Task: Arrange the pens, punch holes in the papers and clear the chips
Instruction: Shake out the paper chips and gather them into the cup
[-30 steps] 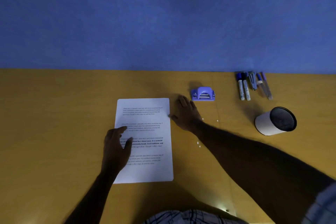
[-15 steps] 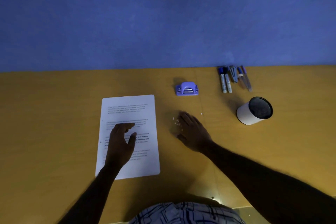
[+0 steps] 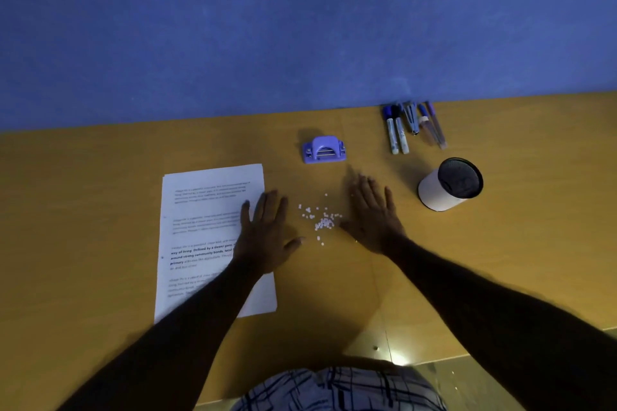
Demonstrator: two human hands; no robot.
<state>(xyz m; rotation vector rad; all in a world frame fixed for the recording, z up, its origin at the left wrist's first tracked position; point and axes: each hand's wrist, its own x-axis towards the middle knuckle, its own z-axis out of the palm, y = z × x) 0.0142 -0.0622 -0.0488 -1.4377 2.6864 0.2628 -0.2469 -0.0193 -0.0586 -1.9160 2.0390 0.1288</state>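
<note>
A small heap of white paper chips (image 3: 320, 220) lies on the yellow table between my two hands. My left hand (image 3: 267, 233) rests flat and open at the right edge of the printed papers (image 3: 207, 237), just left of the chips. My right hand (image 3: 372, 213) lies flat and open just right of the chips, holding nothing. A purple hole punch (image 3: 324, 149) stands behind the chips. Several pens and markers (image 3: 412, 127) lie side by side at the wall, far right.
A white cup with a dark mesh inside (image 3: 449, 185) leans tilted to the right of my right hand. The blue wall (image 3: 300, 27) bounds the table's far edge. The table's near edge (image 3: 434, 360) is close to my body.
My left hand slid right from the middle of the papers to their right edge. My right hand moved right, uncovering the chips that now lie gathered between both hands.
</note>
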